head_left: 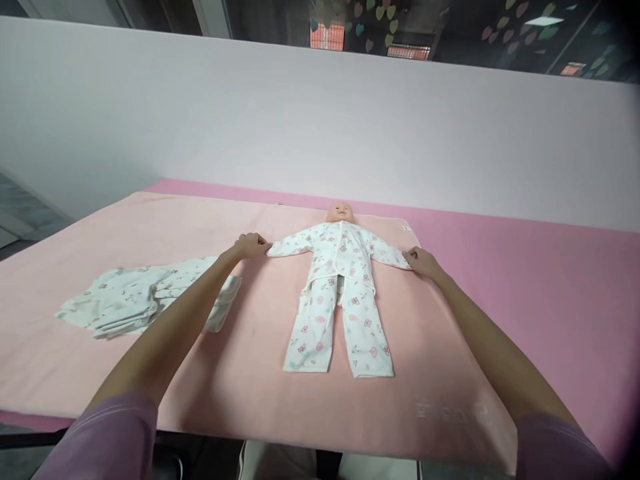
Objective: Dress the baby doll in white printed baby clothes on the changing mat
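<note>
A baby doll [341,212] lies on its back on a pink mat, its head toward the wall. It wears a white printed baby top [343,250] with long sleeves spread to both sides. Matching printed trousers [317,327] extend toward me, legs flat and apart. My left hand [253,245] pinches the end of the sleeve on the left. At the opposite cuff, my right hand [423,261] has its fingers closed on the other sleeve end. The doll's hands and feet do not show.
Folded white printed baby clothes [130,300] lie on the left, partly behind my left forearm. The peach-pink mat [240,393] covers much of the pink table [520,267]. A white wall [300,120] rises behind, with a dark window above.
</note>
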Tool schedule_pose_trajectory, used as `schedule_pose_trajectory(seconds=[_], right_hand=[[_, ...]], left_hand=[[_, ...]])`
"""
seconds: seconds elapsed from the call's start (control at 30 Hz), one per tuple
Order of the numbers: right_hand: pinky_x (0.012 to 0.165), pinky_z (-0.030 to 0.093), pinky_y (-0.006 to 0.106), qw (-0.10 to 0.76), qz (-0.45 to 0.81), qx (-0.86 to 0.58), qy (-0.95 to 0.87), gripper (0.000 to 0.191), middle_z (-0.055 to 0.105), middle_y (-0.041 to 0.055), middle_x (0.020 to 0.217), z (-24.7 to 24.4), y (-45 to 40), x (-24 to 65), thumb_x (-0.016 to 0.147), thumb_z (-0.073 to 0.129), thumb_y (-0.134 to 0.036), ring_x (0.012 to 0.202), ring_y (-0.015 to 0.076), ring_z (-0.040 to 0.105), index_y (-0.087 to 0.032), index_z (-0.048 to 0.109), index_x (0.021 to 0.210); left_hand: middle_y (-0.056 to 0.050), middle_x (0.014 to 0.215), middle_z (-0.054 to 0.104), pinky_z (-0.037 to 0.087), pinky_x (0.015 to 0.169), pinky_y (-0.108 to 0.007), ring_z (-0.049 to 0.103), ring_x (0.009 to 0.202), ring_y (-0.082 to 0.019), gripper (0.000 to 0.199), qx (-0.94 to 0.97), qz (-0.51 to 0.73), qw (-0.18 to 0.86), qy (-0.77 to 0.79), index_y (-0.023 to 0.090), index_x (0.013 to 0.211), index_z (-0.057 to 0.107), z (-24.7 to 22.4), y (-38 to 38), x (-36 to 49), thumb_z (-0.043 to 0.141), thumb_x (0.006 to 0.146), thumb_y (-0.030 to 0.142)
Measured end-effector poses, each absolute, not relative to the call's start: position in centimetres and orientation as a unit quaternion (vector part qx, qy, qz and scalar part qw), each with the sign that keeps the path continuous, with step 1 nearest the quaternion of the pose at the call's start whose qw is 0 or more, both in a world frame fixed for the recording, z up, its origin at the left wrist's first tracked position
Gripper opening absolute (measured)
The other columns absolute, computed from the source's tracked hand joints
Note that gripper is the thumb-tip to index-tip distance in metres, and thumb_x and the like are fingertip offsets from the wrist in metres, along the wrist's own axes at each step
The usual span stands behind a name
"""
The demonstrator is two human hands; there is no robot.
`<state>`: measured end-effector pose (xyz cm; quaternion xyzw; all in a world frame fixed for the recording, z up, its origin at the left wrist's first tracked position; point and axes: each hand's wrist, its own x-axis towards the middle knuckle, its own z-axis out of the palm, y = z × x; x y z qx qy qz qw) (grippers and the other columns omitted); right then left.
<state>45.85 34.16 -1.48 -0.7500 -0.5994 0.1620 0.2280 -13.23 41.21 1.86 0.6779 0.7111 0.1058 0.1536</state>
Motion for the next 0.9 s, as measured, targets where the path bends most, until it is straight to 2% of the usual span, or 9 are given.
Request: schedule_pose_trajectory(seconds=[0.07,0.13,0.27,0.43,0.5,0.6,0.67,0.77,0.9], right_hand=[[0.081,0.047,0.035,0.235,0.176,-0.75,-0.593,0.027,0.074,0.0078,0.1,-1.5,34.4,45.8,0.092,0.061,-0.049,0.093,0.0249,0.065,-0.023,0.065,0.089],[0.081,0.047,0.034,0.251,0.175,-0.755,-0.58,0.027,0.075,0.0085,0.101,-1.3,34.5,45.9,0.092,0.061,-0.049,0.093,0.0247,0.065,-0.022,0.063,0.09],[0.084,0.048,0.035,0.295,0.156,-0.757,-0.561,0.029,0.073,0.0104,0.108,-0.7,33.9,46.9,0.091,0.062,-0.049,0.096,0.0241,0.065,-0.022,0.058,0.1],[0.095,0.046,0.045,0.365,-0.001,-0.709,-0.604,0.026,0.069,0.0134,0.107,0.8,30.1,44.7,0.093,0.059,-0.045,0.105,0.0303,0.059,-0.021,0.06,0.103],[0.094,0.046,0.045,0.377,-0.001,-0.653,-0.657,0.027,0.068,0.0137,0.11,1.5,27.2,42.2,0.098,0.052,-0.045,0.105,0.0303,0.058,-0.021,0.061,0.107],[0.088,0.05,0.042,0.346,0.101,-0.565,-0.742,0.027,0.067,0.0104,0.117,2.3,22.1,37.5,0.104,0.051,-0.047,0.104,0.0281,0.06,-0.025,0.062,0.115],[0.094,0.051,0.044,0.332,0.129,-0.514,-0.78,0.024,0.066,0.0096,0.121,2.5,19.0,34.4,0.105,0.053,-0.045,0.11,0.0287,0.06,-0.027,0.06,0.12],[0.1,0.051,0.046,0.327,0.12,-0.464,-0.814,0.02,0.064,0.01,0.122,2.5,16.2,30.8,0.105,0.055,-0.038,0.115,0.0296,0.06,-0.027,0.058,0.122],[0.1,0.052,0.048,0.324,0.08,-0.461,-0.822,0.017,0.062,0.0114,0.12,1.9,14.8,28.6,0.105,0.052,-0.029,0.115,0.0304,0.061,-0.025,0.058,0.121]], left_hand=[[-0.013,0.095,0.077,0.049,0.095,-0.043,0.064,0.118,-0.041,0.031,0.681,0.089,0.158,0.709,0.021,0.08,0.073,1.9,40.8,-13.2,0.069,0.075,0.051],[-0.011,0.094,0.077,0.049,0.09,-0.04,0.068,0.108,-0.037,0.027,0.682,0.083,0.157,0.709,0.02,0.082,0.07,2.2,40.4,-12.9,0.067,0.077,0.047],[-0.011,0.101,0.076,0.048,0.088,-0.039,0.069,0.094,-0.029,0.029,0.665,0.102,0.138,0.727,0.018,0.106,0.063,3.0,39.6,-12.7,0.058,0.089,0.041],[-0.023,0.127,0.068,0.038,0.108,-0.055,0.056,0.126,-0.042,0.032,0.653,0.167,0.04,0.738,0.014,0.119,0.057,3.8,37.0,-10.9,0.049,0.097,0.035],[-0.022,0.132,0.065,0.038,0.109,-0.055,0.053,0.129,-0.041,0.033,0.692,0.23,-0.001,0.684,0.015,0.12,0.058,3.8,34.4,-9.3,0.044,0.1,0.037],[-0.016,0.124,0.068,0.043,0.105,-0.048,0.059,0.118,-0.034,0.036,0.771,0.28,0.039,0.571,0.019,0.117,0.061,3.3,29.0,-6.1,0.045,0.102,0.047],[-0.013,0.121,0.069,0.045,0.1,-0.045,0.06,0.113,-0.031,0.039,0.785,0.277,0.099,0.546,0.021,0.118,0.061,2.5,25.5,-4.0,0.045,0.103,0.053],[-0.01,0.11,0.071,0.044,0.094,-0.045,0.061,0.105,-0.031,0.037,0.791,0.238,0.145,0.545,0.021,0.116,0.061,1.2,21.9,-1.8,0.046,0.103,0.052],[-0.009,0.101,0.071,0.038,0.096,-0.048,0.06,0.103,-0.032,0.032,0.771,0.219,0.142,0.581,0.021,0.101,0.062,0.0,20.8,-0.9,0.047,0.102,0.05]])
